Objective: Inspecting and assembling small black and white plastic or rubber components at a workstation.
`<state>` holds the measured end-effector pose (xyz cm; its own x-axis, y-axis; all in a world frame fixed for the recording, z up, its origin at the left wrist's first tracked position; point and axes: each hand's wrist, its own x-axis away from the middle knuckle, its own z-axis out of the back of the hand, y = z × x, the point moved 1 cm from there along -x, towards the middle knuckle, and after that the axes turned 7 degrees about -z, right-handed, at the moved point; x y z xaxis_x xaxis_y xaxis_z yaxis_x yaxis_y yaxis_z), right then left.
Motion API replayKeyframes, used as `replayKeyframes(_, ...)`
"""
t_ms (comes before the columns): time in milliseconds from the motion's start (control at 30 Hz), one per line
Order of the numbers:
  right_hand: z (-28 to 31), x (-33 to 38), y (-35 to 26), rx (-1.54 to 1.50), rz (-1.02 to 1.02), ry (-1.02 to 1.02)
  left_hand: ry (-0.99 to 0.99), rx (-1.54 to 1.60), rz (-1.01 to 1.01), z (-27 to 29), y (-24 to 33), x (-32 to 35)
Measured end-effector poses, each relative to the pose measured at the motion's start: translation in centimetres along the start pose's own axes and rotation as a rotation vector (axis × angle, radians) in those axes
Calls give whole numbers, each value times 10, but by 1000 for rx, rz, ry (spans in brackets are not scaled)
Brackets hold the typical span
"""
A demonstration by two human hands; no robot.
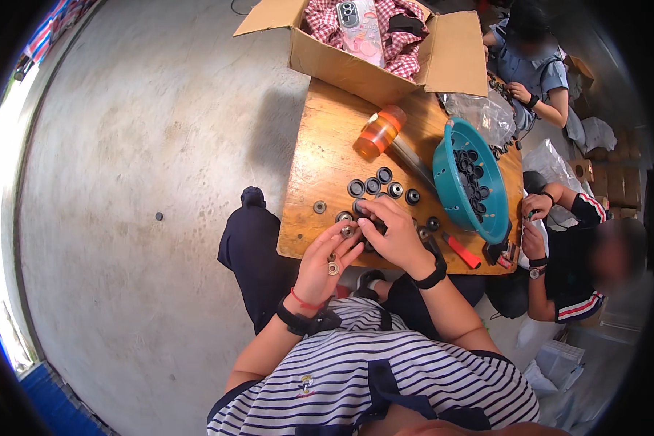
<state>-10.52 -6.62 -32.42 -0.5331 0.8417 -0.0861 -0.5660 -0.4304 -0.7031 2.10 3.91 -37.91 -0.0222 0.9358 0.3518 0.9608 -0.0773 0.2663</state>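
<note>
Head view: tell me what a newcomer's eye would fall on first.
Probably the teal basin of black round parts on the right of the wooden table, for its bold colour. The orange container to its left, and the open cardboard box at the table's far end, likely draw the eye next. In the middle, the left hand holds small metal rings, close beside the right hand.

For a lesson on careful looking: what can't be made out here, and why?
Head view:
Whatever lies beneath the right hand: hidden by it.
Count of metal rings in the left hand: the hand may hide some.
Bottom of teal basin: black pieces cover it.
Floor of cardboard box: checked cloth covers it.
What the co-worker at right handles: too small.
</note>
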Motion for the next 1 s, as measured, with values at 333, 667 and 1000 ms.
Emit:
replayKeyframes(333, -53, -51, -36, 206, 115, -182, 136, -141, -141, 12, 21, 22)
replayKeyframes(667, 4, -37, 0, -2, -237, -131, 245, -286, -210, 9, 34, 12)
replayKeyframes(1000, -3, -11, 19, 258, -8, -98, 147, -433, -154, 6, 24, -5)
